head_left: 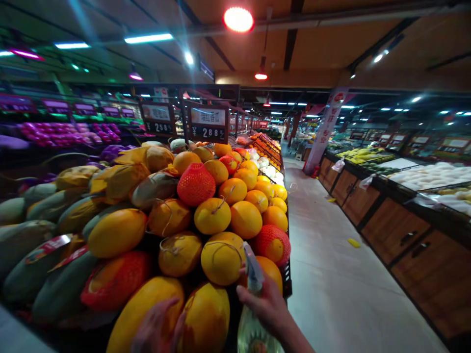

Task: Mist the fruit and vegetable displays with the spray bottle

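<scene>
Melons piled on display stand, yellow and orange, some in red foam netting. Left hand low in view, blurred, lying flat on nearest melon at front edge of pile; fingers look loosely spread, not gripping. Right hand wrapped tight around neck of clear spray bottle, nozzle up, just beside front melons. Price signs above heap. Grey aisle floor to right, wooden-fronted counters beyond.
</scene>
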The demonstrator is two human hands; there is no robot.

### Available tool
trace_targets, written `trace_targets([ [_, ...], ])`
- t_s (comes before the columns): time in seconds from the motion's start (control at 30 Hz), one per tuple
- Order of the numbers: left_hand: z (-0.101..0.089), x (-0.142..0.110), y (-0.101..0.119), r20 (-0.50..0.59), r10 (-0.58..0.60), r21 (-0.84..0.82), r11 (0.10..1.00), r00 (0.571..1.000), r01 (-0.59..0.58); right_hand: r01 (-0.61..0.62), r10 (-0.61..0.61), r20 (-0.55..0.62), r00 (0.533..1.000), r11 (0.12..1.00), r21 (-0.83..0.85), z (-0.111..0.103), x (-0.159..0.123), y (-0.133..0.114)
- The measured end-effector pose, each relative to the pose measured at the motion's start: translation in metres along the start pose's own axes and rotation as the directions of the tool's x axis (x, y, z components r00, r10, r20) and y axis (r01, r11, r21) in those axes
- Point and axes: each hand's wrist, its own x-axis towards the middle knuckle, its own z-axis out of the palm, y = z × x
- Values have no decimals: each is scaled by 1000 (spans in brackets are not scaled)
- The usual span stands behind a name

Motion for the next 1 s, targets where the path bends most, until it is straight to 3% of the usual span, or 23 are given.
trace_targets([
  [0.1, 25, 14, 68, -15, -43, -52, 998, 999, 42, 45, -40, 77, 996, 997, -59, -35, 1, 3],
  [0.2, 64, 39, 122, -33, -104, -118, 988, 994, 99, 124, -94, 214, 972, 984, -131, -71, -2, 4],
  [0.27, 90, 58, 150, -98, -142, -126, 984, 985, 129, 134, -92, 285, 954, 982, -130, -95, -4, 9],
  [0.37, 124, 73, 184, -92, -213, -7, 977, 973, 213, 134, -81, 370, 925, 984, -120, -132, -6, 23],
  [0.53, 174, 54, 235, -15, -269, 103, 958, 963, 269, 106, -56, 472, 880, 991, -79, -187, 5, 50],
  [0.63, 198, 42, 251, -5, -324, 213, 924, 946, 317, 97, -25, 512, 858, 989, -115, -212, 16, 63],
  [0.73, 210, 39, 253, -49, -342, 289, 895, 939, 341, 97, -30, 547, 836, 991, -96, -231, 27, 76],
  [1.0, 205, 41, 254, -84, -293, 409, 861, 953, 301, 137, -110, 679, 726, 990, 14, -250, 54, 119],
])
